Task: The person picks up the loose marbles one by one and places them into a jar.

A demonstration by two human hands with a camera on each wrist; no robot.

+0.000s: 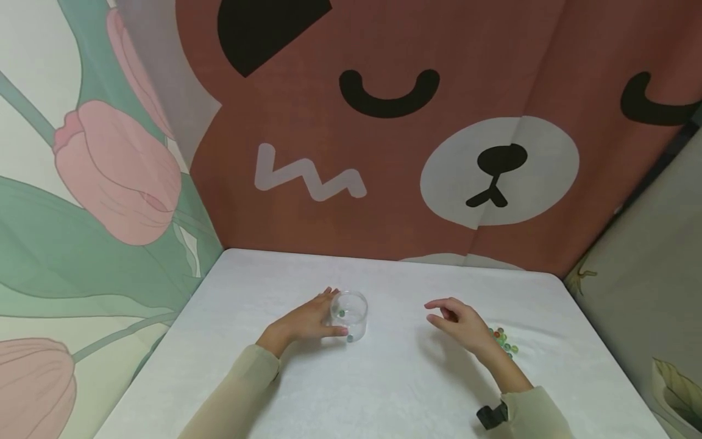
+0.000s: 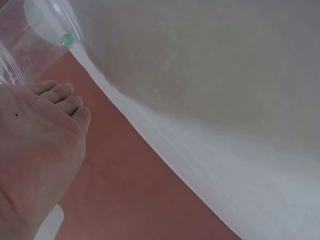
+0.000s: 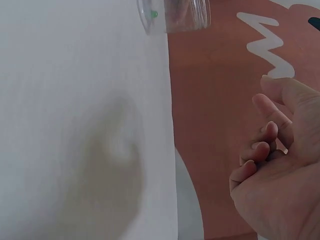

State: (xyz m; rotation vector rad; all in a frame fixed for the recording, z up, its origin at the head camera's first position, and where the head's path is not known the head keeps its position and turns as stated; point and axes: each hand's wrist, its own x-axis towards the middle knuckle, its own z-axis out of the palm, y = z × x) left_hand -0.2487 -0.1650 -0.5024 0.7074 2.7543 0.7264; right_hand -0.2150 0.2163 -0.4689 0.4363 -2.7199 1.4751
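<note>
Room between jar [image 1: 358, 319] and right grip [image 1: 460, 323], marbles [image 1: 507, 347] rightward

A white-covered table [image 1: 384, 390], its far corners rounded and its surface faintly creased toward the right, bears a clear jar [image 1: 359, 328], upright and open-mouthed, a little left of the middle; well apart from it, on the right side, a loose cluster of small marbles [image 1: 507, 347] in green, yellow and red lies directly on the white, partly hidden from view.

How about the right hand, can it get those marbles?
Probably yes: the right hand looks empty, and the marbles lie loose on the white tablecloth beside its wrist, though it may need to draw back.
</note>
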